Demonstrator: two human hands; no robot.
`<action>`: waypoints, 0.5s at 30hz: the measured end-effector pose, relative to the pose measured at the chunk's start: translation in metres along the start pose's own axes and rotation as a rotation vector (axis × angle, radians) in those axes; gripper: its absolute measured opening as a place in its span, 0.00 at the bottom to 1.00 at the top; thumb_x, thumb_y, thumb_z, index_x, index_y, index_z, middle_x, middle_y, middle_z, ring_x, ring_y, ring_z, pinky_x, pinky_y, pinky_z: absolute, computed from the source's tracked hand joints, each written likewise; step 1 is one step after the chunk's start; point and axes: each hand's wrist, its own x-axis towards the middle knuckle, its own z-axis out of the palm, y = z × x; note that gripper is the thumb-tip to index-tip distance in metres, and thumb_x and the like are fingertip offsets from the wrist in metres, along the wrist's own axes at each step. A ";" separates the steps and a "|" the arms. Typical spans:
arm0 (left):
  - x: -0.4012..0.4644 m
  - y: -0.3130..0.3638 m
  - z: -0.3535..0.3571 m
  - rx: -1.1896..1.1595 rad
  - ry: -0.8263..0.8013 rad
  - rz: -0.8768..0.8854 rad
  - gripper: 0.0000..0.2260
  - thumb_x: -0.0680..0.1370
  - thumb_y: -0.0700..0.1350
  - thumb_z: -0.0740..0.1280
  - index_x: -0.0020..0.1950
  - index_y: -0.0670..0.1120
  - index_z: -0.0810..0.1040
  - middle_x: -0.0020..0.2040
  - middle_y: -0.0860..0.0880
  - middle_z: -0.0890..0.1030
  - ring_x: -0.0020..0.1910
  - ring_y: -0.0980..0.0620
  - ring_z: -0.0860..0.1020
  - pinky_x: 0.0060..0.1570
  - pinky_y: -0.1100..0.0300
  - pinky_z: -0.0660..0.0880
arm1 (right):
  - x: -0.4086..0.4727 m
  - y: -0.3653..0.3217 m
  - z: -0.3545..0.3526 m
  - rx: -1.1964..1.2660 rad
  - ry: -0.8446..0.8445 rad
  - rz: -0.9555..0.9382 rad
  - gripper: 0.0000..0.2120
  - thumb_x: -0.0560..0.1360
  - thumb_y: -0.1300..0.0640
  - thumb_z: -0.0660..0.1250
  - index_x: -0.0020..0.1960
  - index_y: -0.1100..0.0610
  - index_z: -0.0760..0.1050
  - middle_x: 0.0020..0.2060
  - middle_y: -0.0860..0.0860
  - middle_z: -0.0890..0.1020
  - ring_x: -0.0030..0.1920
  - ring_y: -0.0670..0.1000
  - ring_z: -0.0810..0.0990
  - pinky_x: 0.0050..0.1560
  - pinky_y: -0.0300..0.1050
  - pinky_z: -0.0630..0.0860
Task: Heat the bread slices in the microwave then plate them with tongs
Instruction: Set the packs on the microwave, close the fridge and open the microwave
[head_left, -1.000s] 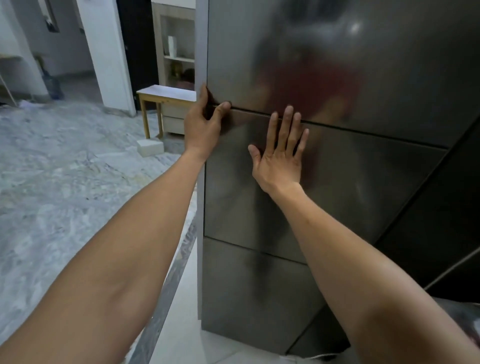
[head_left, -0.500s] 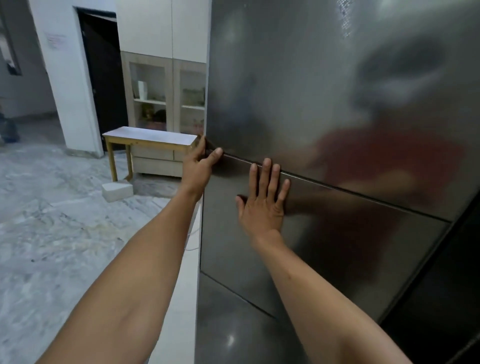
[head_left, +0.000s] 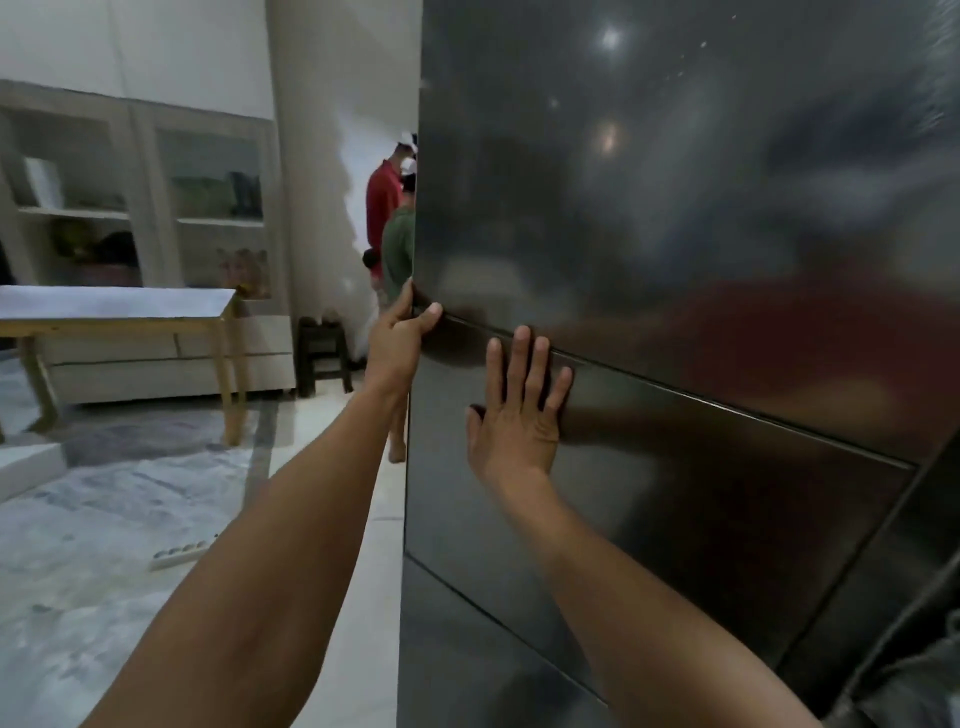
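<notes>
A tall dark steel fridge (head_left: 675, 218) fills the right side of the view. My left hand (head_left: 400, 332) grips the left edge of its upper door at the seam, with the thumb on the front face and the fingers round the side. My right hand (head_left: 514, 415) lies flat on the panel just below that seam, fingers straight and spread. No bread, microwave, plate or tongs are in view.
A wooden table (head_left: 119, 306) with a white top stands at the left in front of pale shelving (head_left: 140, 192). A small dark stool (head_left: 324, 348) sits by the wall. Two people (head_left: 389, 228) stand behind the fridge's edge. A white power strip (head_left: 182, 553) lies on the marble floor.
The view has tilted upward and come closer to the fridge. Both hands keep their places at the door seam. The people behind the fridge have come into view.
</notes>
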 end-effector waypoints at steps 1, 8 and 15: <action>0.011 -0.005 0.003 0.016 -0.042 0.001 0.22 0.78 0.46 0.68 0.72 0.56 0.72 0.63 0.53 0.80 0.60 0.54 0.80 0.61 0.55 0.76 | 0.005 0.001 0.007 -0.020 -0.004 0.019 0.45 0.80 0.40 0.57 0.79 0.58 0.29 0.74 0.62 0.25 0.73 0.64 0.23 0.68 0.66 0.22; 0.072 -0.053 0.039 0.148 -0.153 0.048 0.27 0.76 0.62 0.62 0.75 0.62 0.63 0.70 0.53 0.73 0.68 0.53 0.72 0.68 0.48 0.70 | 0.029 0.014 0.021 -0.203 -0.047 0.071 0.44 0.80 0.42 0.58 0.79 0.58 0.31 0.75 0.62 0.28 0.76 0.63 0.27 0.72 0.64 0.27; 0.095 -0.073 0.083 0.285 -0.152 0.089 0.22 0.81 0.59 0.55 0.74 0.53 0.63 0.63 0.46 0.71 0.62 0.46 0.73 0.63 0.50 0.69 | 0.077 0.053 0.012 -0.423 0.006 0.008 0.42 0.81 0.45 0.56 0.79 0.61 0.32 0.77 0.58 0.30 0.77 0.57 0.29 0.76 0.59 0.32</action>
